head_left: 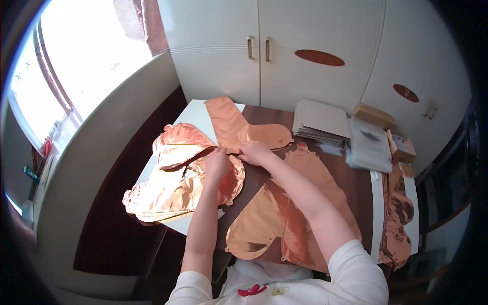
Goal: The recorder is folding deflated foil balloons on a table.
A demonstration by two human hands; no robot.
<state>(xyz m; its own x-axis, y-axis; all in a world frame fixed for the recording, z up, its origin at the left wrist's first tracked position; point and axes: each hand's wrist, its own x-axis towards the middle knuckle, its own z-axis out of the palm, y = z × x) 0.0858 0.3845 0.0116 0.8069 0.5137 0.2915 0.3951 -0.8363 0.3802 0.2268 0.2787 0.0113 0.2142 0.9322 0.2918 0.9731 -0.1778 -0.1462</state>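
The person's left hand [217,161] and right hand [255,153] meet close together at the near edge of the upper foil [227,122], a copper piece spread on the far part of the table [269,114]. The right fingers are bent closed, seemingly pinching that edge; the left hand curls at the near left corner, but its fingertips are too hidden to tell how firmly, or on which layer, they close. Working side by side probably lets the two hands steady thin, limp material that would slip under one.

The upper foil lies flat, partly over a white panel [194,110], likely because it cannot stand by itself. The left pile [170,195] is layered beneath the left forearm, overhanging the table's edge, perhaps for want of room. The near foil [315,173] lies spread below the right forearm, close to the body.

The cards [320,119], clear packets [371,145] and open box [401,147] sit to the far right, beyond the right foil [397,218], apparently kept out of the arms' way.
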